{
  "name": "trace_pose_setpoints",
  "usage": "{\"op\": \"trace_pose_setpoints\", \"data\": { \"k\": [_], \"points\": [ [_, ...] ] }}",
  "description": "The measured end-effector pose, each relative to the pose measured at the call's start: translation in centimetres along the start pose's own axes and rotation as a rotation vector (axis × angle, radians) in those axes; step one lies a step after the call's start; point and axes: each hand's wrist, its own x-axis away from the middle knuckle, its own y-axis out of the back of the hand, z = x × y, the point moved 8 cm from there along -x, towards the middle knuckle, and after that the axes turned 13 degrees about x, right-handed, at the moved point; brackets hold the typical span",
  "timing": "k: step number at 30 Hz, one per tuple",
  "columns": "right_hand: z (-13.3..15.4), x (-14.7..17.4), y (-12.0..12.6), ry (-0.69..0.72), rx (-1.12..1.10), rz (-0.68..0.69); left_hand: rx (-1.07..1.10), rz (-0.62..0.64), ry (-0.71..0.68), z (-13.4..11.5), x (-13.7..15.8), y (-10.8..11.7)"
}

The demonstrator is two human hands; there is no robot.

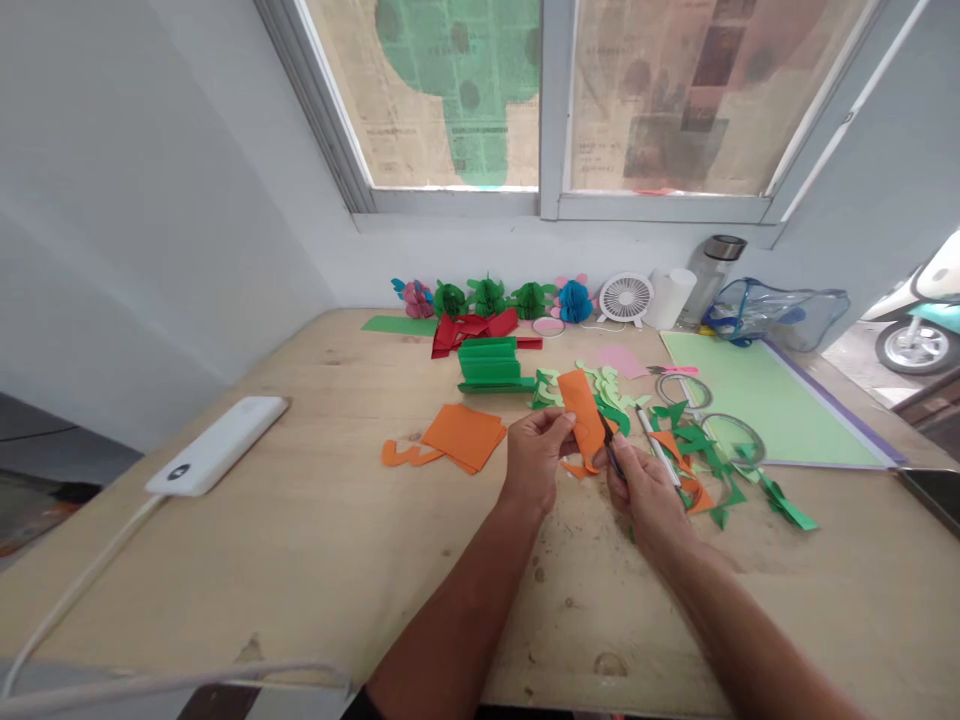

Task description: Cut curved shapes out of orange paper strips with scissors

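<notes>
Pinched in the fingers of my left hand is a piece of orange paper, held up above the table. My right hand is closed around a pair of dark scissors, whose blades meet the right edge of that paper; the handles are mostly hidden by my fingers. To the left lie a stack of orange paper squares and a curvy orange cut-out. Green and orange scraps are scattered to the right of my right hand, with a white pen beside it.
Folded green paper and red paper pieces lie beyond my hands. Honeycomb paper figures, a small white fan and a bottle line the wall. A light green sheet lies right; a white power bank lies left.
</notes>
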Motion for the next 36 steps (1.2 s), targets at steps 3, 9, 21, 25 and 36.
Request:
{"op": "trace_pose_setpoints", "data": {
  "k": [3,9,21,25,36],
  "points": [
    [-0.1,-0.1,0.05,-0.004,-0.002,0.004,-0.006,-0.002,-0.001,-0.07,-0.03,0.02],
    [0.29,-0.12,0.12,0.017,0.057,0.004,-0.038,0.011,0.008,-0.35,-0.14,0.05],
    [0.52,0.12,-0.08,0.026,0.052,0.018,-0.065,0.021,0.012,-0.35,-0.37,0.19],
    [0.59,0.12,0.03,0.031,0.062,0.006,-0.071,0.029,0.018,-0.28,-0.38,0.18],
    [0.23,-0.19,0.36,0.019,0.076,-0.004,-0.091,0.044,0.013,-0.31,-0.41,0.2]
  ]
}}
